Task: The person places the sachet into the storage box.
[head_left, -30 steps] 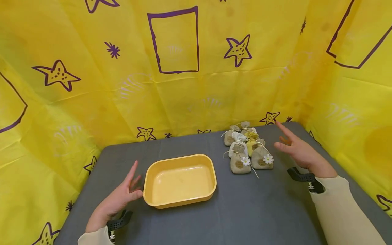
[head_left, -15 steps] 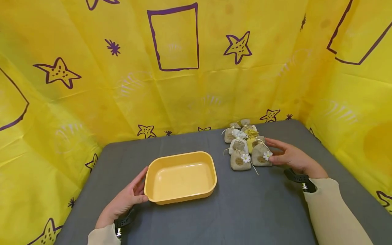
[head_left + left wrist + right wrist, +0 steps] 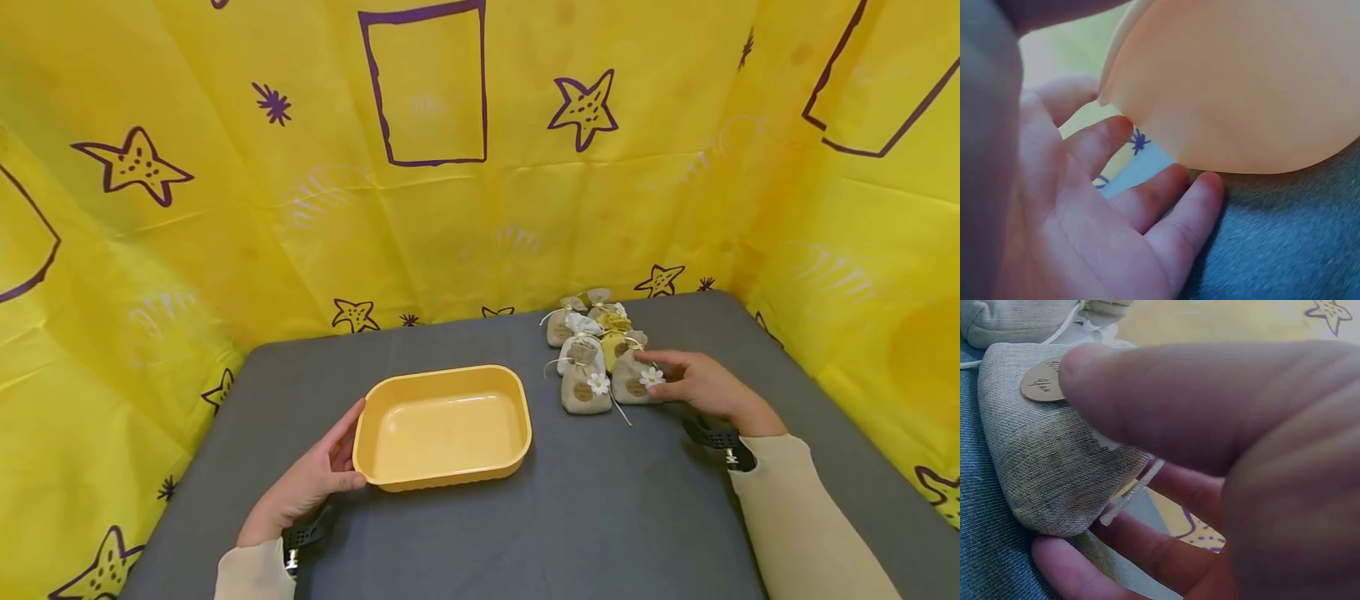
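My left hand (image 3: 303, 487) holds the left end of a yellow plastic tray (image 3: 450, 479), thumb at the near corner and fingers along the side. The left wrist view shows fingertips against the tray's wall (image 3: 1241, 94). At the right, my right hand (image 3: 705, 387) grips a beige linen drawstring sachet (image 3: 627, 385) with a white flower and a round label. In the right wrist view the thumb lies across the front of this sachet (image 3: 1054, 456) and the other fingers are behind and below it; the thumb partly hides the label.
Beside the gripped sachet stands another beige sachet (image 3: 587, 396) with a flower. Behind are a white sachet (image 3: 572, 357), a yellow one (image 3: 611, 350) and more beige ones, packed close. A yellow patterned cloth (image 3: 427, 233) walls the grey table (image 3: 555, 517) behind and at the sides.
My left hand has come in to the tray's left end and taken hold. My right hand has lowered leftward onto the front right sachet and now grips it.
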Demonstrator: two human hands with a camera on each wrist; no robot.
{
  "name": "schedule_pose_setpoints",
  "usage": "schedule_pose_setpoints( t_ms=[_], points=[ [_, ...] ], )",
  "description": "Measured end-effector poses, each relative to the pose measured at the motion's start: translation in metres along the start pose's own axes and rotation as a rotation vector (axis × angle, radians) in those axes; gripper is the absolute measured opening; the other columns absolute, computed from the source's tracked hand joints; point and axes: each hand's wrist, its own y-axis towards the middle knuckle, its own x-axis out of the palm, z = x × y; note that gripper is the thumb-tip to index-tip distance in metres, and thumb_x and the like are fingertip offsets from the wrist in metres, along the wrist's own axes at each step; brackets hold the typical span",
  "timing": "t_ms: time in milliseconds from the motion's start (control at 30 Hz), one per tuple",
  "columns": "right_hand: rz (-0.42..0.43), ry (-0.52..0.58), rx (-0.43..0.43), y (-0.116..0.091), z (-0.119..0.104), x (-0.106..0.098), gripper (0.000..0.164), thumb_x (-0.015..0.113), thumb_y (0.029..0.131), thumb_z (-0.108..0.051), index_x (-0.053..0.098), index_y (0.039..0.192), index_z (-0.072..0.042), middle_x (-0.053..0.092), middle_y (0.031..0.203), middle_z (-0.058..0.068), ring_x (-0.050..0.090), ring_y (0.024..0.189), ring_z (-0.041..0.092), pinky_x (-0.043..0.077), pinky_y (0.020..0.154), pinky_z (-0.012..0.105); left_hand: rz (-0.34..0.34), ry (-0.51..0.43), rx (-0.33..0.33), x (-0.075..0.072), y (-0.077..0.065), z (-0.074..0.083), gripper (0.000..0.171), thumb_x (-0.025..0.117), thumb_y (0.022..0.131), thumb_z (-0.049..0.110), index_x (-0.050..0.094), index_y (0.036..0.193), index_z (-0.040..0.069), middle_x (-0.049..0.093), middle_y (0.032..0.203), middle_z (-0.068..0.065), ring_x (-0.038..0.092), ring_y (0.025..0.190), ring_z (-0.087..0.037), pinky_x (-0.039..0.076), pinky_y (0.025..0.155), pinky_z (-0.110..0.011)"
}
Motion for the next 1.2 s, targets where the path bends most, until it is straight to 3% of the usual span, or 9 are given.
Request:
schedule_pose_setpoints(
  t_ms=[200,333,533,700,867,1000,1200],
  points=[
    [0.045,-0.038,-0.002,0.009,-0.002,0.002,0.052,0.079,0.088,-0.024,0.063,0.136,-0.011,0.061,0.13,0.016,0.058,0.094,0.027,0.05,0.078,0.04,0.029,0.059,0.02,0.004,0.007,0.008,0.097,0.072,0.092,0.006,0.005,0.162,0.015,0.005,0.166,-0.012,0.035,0.141,-0.013,0.044,0.1,-0.034],
    [0.083,-0.06,0.029,0.011,-0.004,0.001,0.047,0.08,0.087,-0.023,0.067,0.131,-0.01,0.064,0.122,0.014,0.054,0.084,0.024,0.048,0.069,0.035,0.046,0.065,0.022,0.005,0.012,0.012,0.098,0.073,0.091,0.006,0.006,0.162,0.016,0.008,0.166,-0.009,0.034,0.142,-0.014,0.044,0.1,-0.034],
    [0.121,-0.049,0.074,0.004,0.001,-0.004,0.048,0.079,0.088,-0.031,0.068,0.13,-0.011,0.062,0.127,0.016,0.056,0.094,0.028,0.049,0.074,0.037,0.038,0.047,0.056,0.009,0.018,0.01,0.097,0.069,0.091,-0.002,0.006,0.162,0.015,0.009,0.166,-0.008,0.024,0.146,-0.03,0.042,0.101,-0.036],
    [0.163,0.037,0.107,-0.004,0.006,-0.01,0.051,0.08,0.087,-0.03,0.067,0.13,-0.007,0.062,0.126,0.019,0.06,0.095,0.029,0.053,0.069,0.033,0.055,0.05,0.053,0.011,0.018,0.006,0.096,0.069,0.091,-0.003,0.007,0.162,0.016,0.01,0.166,-0.006,0.022,0.146,-0.031,0.042,0.101,-0.035],
    [0.24,0.08,0.098,-0.009,0.008,-0.013,0.052,0.081,0.086,-0.03,0.066,0.129,-0.004,0.061,0.127,0.019,0.062,0.093,0.017,0.055,0.067,0.029,0.081,0.044,0.039,0.01,0.015,0.003,0.097,0.071,0.09,-0.002,0.009,0.162,0.019,0.011,0.166,-0.005,0.024,0.146,-0.03,0.042,0.1,-0.035],
    [0.287,0.097,0.073,-0.01,0.006,-0.014,0.051,0.081,0.086,-0.029,0.067,0.128,-0.004,0.065,0.121,0.01,0.063,0.089,0.009,0.055,0.066,0.028,0.084,0.046,0.046,0.01,0.014,0.0,0.096,0.07,0.091,-0.002,0.009,0.162,0.019,0.011,0.166,-0.006,0.027,0.145,-0.032,0.043,0.1,-0.036],
    [0.32,0.13,0.067,-0.01,0.0,-0.014,0.048,0.081,0.086,-0.027,0.068,0.127,-0.006,0.068,0.108,-0.007,0.064,0.085,0.012,0.054,0.065,0.026,0.065,0.033,0.058,0.01,0.013,-0.004,0.095,0.07,0.091,-0.001,0.008,0.162,0.016,0.01,0.165,-0.01,0.031,0.143,-0.034,0.043,0.099,-0.037]
  ],
)
